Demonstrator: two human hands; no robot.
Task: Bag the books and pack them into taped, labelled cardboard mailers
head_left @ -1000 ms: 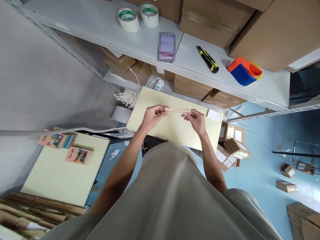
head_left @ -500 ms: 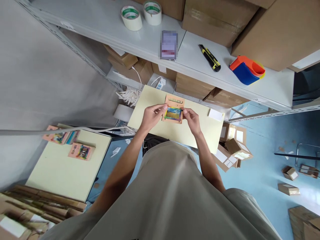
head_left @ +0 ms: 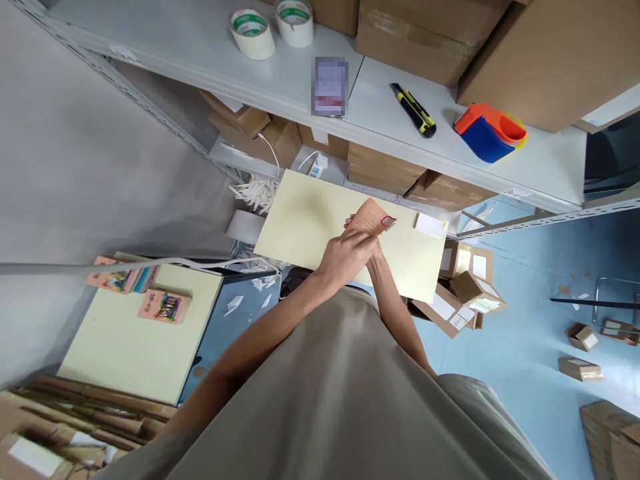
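Observation:
An orange booklet is tilted above the pale yellow table, its plain side with small print facing up. Near one corner it bears a red-outlined patch. My right hand is closed around the booklet from beneath; fingertips show past its left edge, while the palm is hidden. Crossing over in front, my left hand has its fingers bent and closed at the booklet's lower edge, partly covering the right hand. The pale table lies under both hands, with a small white stack at its right end.
On the grey shelf ahead are tape rolls, a box cutter and an orange-and-blue tape dispenser. A second table at left carries more booklets. Cardboard boxes lie on the floor at right.
The booklet has turned from its picture cover to its plain side and tilted. My left hand has moved right, across to the right hand, which has shifted left beneath the booklet.

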